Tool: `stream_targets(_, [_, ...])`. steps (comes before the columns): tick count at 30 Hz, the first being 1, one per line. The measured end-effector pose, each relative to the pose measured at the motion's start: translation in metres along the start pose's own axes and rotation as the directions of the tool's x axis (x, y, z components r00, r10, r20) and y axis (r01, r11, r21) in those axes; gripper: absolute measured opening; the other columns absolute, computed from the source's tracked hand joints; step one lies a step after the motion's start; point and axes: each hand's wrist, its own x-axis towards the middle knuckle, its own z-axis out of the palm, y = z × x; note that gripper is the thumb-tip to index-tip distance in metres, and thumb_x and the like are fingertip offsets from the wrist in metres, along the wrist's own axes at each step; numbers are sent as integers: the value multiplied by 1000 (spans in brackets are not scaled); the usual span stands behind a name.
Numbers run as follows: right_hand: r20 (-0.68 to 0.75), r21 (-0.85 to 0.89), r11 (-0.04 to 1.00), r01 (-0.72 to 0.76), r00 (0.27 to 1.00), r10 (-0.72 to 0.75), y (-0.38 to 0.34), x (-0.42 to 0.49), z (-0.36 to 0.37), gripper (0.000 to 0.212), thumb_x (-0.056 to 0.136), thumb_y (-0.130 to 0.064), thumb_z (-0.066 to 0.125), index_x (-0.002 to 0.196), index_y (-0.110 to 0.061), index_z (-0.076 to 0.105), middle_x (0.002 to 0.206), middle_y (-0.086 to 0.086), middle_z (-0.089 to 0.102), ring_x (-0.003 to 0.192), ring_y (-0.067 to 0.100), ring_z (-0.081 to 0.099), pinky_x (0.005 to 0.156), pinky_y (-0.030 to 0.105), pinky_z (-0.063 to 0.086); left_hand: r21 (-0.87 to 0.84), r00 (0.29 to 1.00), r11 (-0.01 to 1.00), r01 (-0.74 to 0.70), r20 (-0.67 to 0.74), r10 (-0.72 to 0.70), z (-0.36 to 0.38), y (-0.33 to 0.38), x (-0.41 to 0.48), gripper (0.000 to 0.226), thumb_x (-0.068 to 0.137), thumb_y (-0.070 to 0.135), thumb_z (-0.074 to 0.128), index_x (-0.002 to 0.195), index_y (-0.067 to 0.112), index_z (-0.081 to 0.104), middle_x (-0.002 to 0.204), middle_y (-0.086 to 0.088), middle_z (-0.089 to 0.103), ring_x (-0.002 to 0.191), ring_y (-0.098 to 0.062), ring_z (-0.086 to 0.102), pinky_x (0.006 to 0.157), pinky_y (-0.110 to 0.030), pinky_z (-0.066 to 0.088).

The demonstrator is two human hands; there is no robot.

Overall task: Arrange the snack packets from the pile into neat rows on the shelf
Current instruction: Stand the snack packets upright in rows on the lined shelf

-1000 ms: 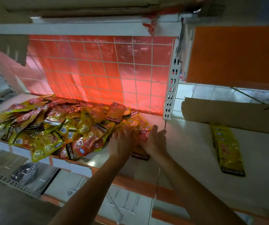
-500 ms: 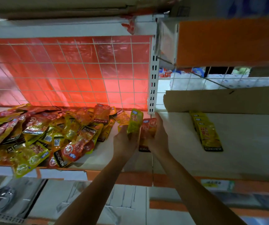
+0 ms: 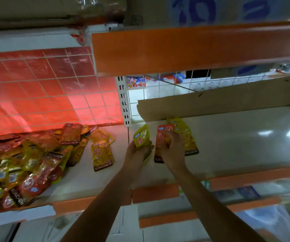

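These pouches look light, floppy and glossy, so probably a bit slippery; I'd grab them by an edge or low end rather than squeeze the middle. The left hand (image 3: 137, 152) has its fingers curled round the bottom of a yellow packet (image 3: 141, 137), standing it up over the shelf (image 3: 237, 137). The right hand (image 3: 171, 149) curls its fingers over a red packet (image 3: 161, 135) just beside the yellow row (image 3: 188, 135). It's blurry, so I can't tell if the red one lies flat. The pile (image 3: 36, 154) sits off left.
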Motion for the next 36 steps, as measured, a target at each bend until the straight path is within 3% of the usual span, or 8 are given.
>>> stream_targets(5, [10,-20,998,-61,998,62,31,20,-44,36,87,-4,56,123,-8,58,125,12,53,103,23,55,76,13,34,-40,992,993,110,61,-108,48,-12,11,20,80,-1,53,97,7,44,78,-8,66,67,-21,62,59,-27,48])
stream_targets(11, [38,-31,996,-81,996,82,70,51,-91,39,86,4,51,123,-6,59,126,13,54,108,26,56,75,8,30,586,987,809,-36,-106,121,102,-32,10,40,92,56,42,107,19,43,85,3,57,74,-10,57,57,-13,42])
stream_targets(14, [58,-28,998,-61,996,62,85,63,-106,40,84,6,52,122,-4,60,125,15,55,109,28,56,73,6,28,731,941,680,56,-267,209,121,-42,15,42,98,46,35,108,11,55,105,-9,61,98,-28,56,81,-33,41])
stream_targets(18, [111,-22,999,-31,993,33,104,74,-123,39,86,4,51,123,-6,60,127,13,54,109,26,56,79,11,34,706,899,685,181,-402,177,140,-54,18,28,98,30,42,109,5,49,108,-17,60,98,-34,57,80,-37,43])
stream_targets(21, [167,-12,1000,4,986,-2,116,78,-134,39,87,2,50,124,-7,59,129,12,52,112,26,56,85,20,41,716,901,667,207,-405,156,148,-60,18,31,98,30,41,108,3,54,105,-16,64,95,-34,60,79,-37,48])
stream_targets(28, [189,26,1000,18,982,-22,132,77,-143,39,84,5,52,121,-7,61,125,13,55,109,27,57,75,7,30,816,886,518,255,-412,212,161,-63,10,32,94,39,48,98,12,64,90,-8,66,83,-28,59,69,-30,43])
stream_targets(32, [182,60,998,16,983,-27,133,75,-148,41,84,6,51,121,-8,62,125,13,56,109,27,58,84,18,38,871,889,400,285,-397,229,161,-62,9,23,91,36,49,88,18,64,92,-6,68,76,-24,56,67,-29,41])
stream_targets(36, [185,73,997,19,982,-32,135,74,-149,41,86,5,50,123,-8,61,127,13,55,111,27,58,89,25,45,907,896,350,236,-342,284,157,-62,8,37,91,37,52,121,16,59,110,-11,62,98,-29,59,79,-33,43])
